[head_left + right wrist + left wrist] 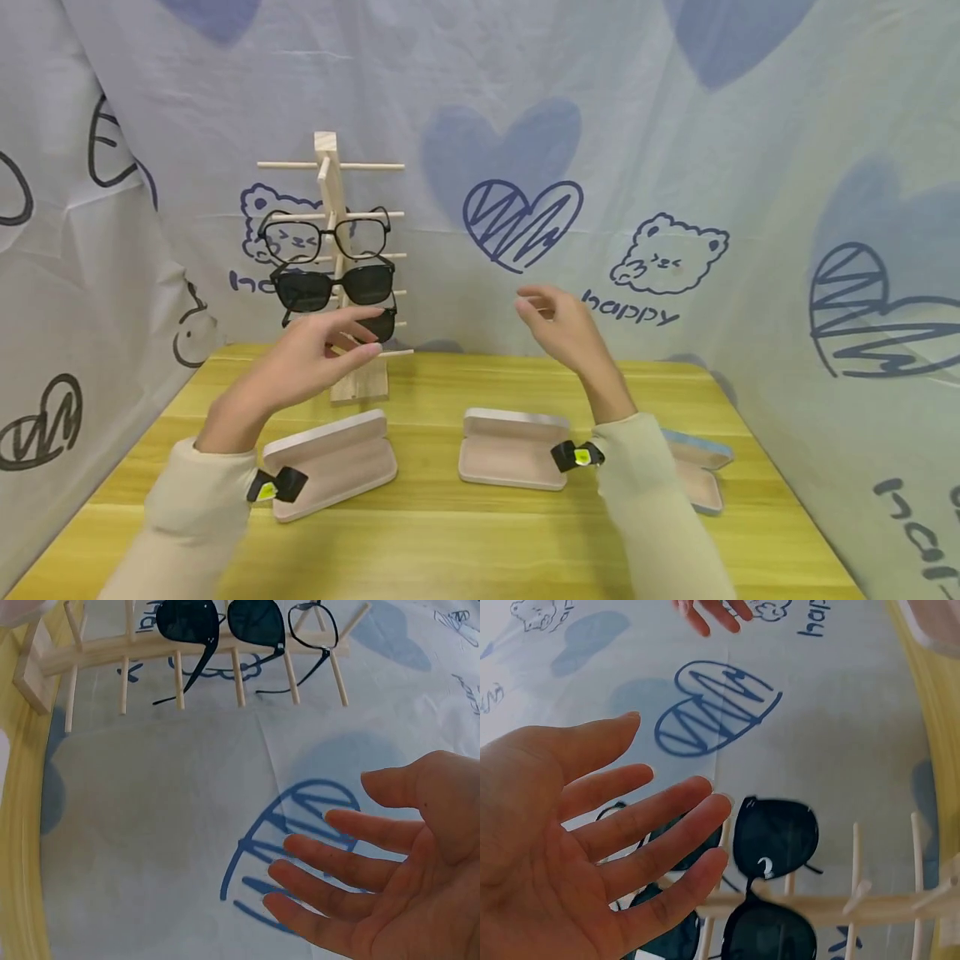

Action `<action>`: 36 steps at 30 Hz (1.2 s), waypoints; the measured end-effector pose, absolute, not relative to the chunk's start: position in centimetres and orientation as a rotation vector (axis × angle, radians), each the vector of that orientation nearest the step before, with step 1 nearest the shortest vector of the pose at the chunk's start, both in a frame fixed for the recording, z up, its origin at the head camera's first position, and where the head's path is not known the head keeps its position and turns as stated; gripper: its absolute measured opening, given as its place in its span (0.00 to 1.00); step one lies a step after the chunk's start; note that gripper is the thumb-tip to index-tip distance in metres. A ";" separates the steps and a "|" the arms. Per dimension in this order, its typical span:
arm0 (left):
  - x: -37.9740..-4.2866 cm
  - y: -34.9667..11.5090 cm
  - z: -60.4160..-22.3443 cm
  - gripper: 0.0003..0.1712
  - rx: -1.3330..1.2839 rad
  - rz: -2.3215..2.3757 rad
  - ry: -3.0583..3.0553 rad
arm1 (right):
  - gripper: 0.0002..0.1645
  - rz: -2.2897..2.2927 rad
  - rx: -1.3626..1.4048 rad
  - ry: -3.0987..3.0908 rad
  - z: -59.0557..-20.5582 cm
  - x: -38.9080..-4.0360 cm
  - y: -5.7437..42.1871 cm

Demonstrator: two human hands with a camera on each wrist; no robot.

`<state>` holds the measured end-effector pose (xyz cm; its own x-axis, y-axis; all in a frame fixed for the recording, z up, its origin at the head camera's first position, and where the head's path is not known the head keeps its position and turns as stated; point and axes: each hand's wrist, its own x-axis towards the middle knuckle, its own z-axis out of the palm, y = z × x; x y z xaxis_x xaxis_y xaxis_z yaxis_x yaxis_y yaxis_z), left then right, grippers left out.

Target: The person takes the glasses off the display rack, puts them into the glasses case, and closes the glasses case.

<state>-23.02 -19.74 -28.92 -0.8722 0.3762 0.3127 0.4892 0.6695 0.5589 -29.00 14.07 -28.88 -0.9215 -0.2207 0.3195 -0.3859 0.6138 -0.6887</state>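
Note:
My left hand (pixel 315 354) hovers in front of a wooden rack, fingers loosely extended and holding nothing. On the rack (pixel 333 196) hang clear black-framed glasses (pixel 324 237), with black sunglasses (pixel 367 285) below them. Lower still, a second pair of sunglasses (pixel 384 325) is partly hidden behind the left hand in the head view; the left wrist view shows its dark lens (pixel 775 834). My right hand (pixel 558 325) is raised in front of the cloth, right of the rack, with relaxed fingers and nothing in its grasp. The right wrist view shows its fingers spread apart.
Three glasses cases lie unlidded on the wooden table (pixel 420 550): a white one (pixel 337 467) at left, another white case (pixel 510 450) in the middle and a blue one (pixel 701 454) partly behind the right sleeve. Patterned cloth (pixel 510 67) hangs around the table.

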 end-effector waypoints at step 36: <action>-24.1 -29.5 -24.5 0.37 -0.106 -0.917 -2.528 | 0.23 1.418 0.661 -2.455 -24.6 -33.0 4.3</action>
<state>-24.11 -29.45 -24.46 -0.8975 -0.0778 0.4342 0.2187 0.7764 0.5911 -33.00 4.29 -24.60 -0.8717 -0.2669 0.4108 -0.4893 0.4300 -0.7588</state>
